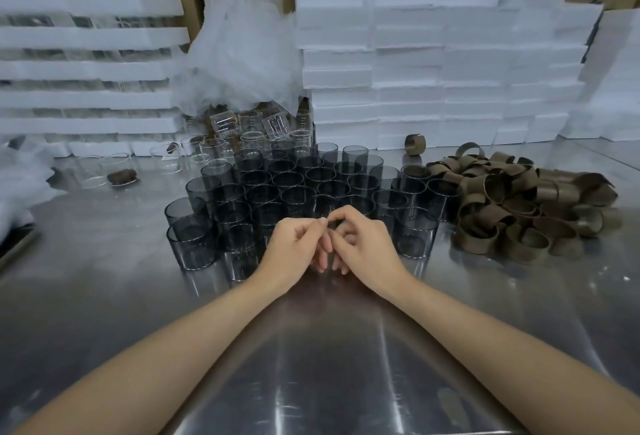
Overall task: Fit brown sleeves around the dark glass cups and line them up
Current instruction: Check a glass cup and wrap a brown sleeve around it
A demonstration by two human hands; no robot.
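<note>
Head view. Packed tight on the mid tabletop point(104, 296): dark glass cups point(298, 188), probably bunched to stay within easy reach. Heaped loose just right of them: brown sleeves point(512, 202), handy for grabbing. Curled at the cups' near edge, fingertips meeting: left hand point(298, 244) and right hand point(363, 244). Cannot tell whether pinching anything small. No cup or sleeve gripped.

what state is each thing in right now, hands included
dark glass cups: upright, clustered, front ones bare of sleeves
brown sleeves: loose heap right of the cups, unfitted
single sleeve: alone near the foam blocks
clear cups: behind the dark ones, unsleeved
left hand: fingers curled, holding no cup or sleeve
right hand: fingers curled, tips meeting the left hand's
</note>
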